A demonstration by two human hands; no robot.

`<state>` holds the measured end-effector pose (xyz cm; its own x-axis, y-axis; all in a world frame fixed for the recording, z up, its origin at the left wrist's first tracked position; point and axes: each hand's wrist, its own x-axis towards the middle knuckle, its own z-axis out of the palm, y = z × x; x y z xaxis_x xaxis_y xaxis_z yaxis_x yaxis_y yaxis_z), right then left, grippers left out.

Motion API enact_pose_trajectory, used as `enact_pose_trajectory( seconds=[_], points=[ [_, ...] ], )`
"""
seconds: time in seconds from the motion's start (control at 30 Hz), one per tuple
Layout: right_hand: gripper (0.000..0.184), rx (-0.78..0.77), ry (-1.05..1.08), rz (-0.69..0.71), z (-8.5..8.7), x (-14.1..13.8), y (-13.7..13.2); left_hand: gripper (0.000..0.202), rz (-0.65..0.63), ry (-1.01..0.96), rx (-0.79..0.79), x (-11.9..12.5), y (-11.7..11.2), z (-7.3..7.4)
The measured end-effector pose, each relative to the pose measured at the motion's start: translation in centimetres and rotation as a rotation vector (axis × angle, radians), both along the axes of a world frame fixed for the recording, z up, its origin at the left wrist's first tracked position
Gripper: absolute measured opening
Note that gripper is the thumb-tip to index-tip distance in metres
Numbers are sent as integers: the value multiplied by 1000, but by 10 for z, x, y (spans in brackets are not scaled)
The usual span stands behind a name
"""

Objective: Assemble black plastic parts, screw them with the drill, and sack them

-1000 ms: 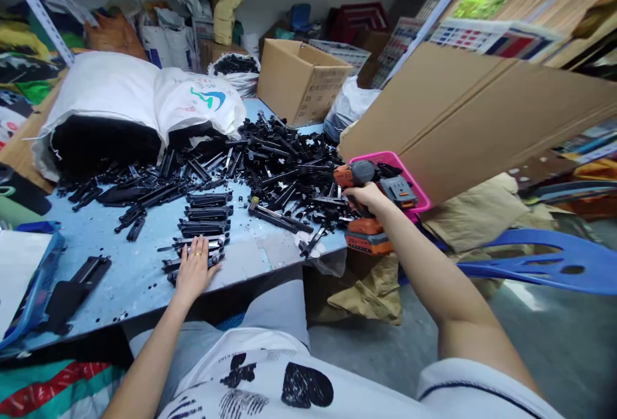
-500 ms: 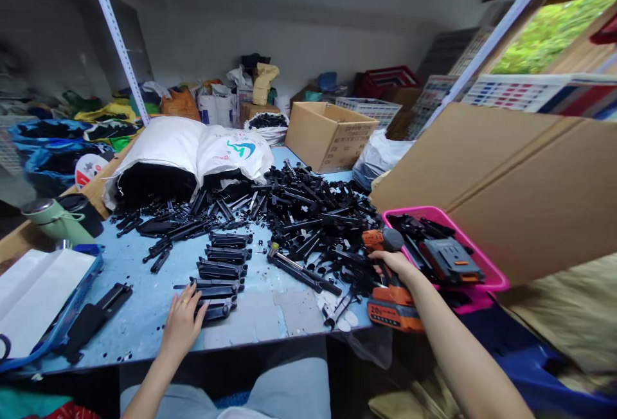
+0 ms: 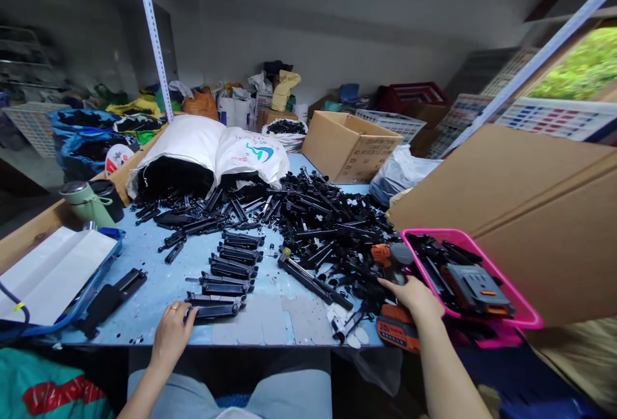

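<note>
Along the far left of the blue worktop (image 3: 139,245), two white sacks (image 3: 186,139) have insides too dark to read. At near left, the left hand's (image 3: 172,330) fingers touch the nearest black part (image 3: 218,311), whether clamped I cannot tell; at near right, the right hand's (image 3: 420,300) fingers clamp the drill (image 3: 385,256), hiding its handle.

I'm standing in a workshop, plainly enough: a blue-topped workbench (image 3: 270,327) is heaped with loose black parts (image 3: 332,216), an orange-and-black power drill (image 3: 399,330) is at its front edge, white sacks (image 3: 186,139) lie open-mouthed on top, and plastic baskets (image 3: 391,124) and stuffed bags (image 3: 200,105) crowd the back wall (image 3: 332,27).
</note>
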<state>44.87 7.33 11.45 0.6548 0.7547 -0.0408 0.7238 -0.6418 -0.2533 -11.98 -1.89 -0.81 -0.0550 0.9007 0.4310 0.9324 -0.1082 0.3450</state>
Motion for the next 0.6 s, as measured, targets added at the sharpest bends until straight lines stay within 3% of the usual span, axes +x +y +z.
enact_pose_trajectory(
  seconds=[0.07, 0.17, 0.33, 0.43, 0.53, 0.6],
  points=[
    [68, 15, -157, -39, -10, -16, -10, 42, -1, -11, -4, -3, -2, -3],
    [74, 184, -393, -66, -20, -39, -20, 43, 31, -15, -30, -3, -3, -6],
    [59, 402, -455, -12, -17, -64, -16, 42, 93, -7, -29, 6, 2, -9],
    [45, 455, -295, 284, -16, -109, 11, 39, 93, -24, -3, 10, 9, -11],
    [35, 388, -93, 788, -22, -188, 55, 38, 79, -65, -10, 11, 13, -6],
    [34, 310, -96, 1053, -28, -246, 89, 39, 110, -103, -13, 12, 11, 4]
  ],
)
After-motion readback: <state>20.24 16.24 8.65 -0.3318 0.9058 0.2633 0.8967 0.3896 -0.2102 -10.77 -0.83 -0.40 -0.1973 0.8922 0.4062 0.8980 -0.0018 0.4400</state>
